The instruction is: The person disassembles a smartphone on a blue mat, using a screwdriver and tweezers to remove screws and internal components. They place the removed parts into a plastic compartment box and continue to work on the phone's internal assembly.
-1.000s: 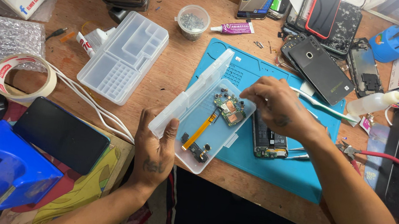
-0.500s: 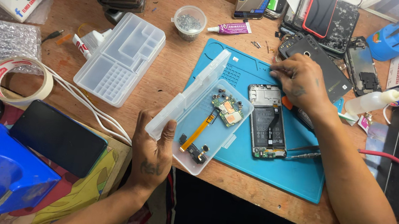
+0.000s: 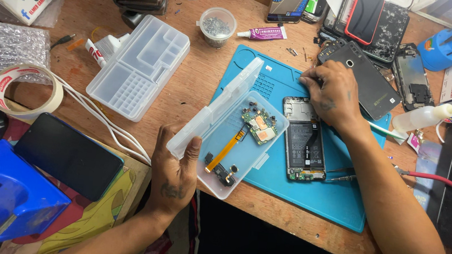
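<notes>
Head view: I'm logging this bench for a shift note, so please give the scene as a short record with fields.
left hand: grips the near corner of the clear box, lid open
box contents: circuit board, orange flex cable, small dark part
right hand: palm down on the top of the blue mat, beside the dark back cover
opened phone: lies on the mat, battery showing, just below the right hand
tweezers: on the mat by the phone's lower end
empty tray: on the table left of the mat
</notes>
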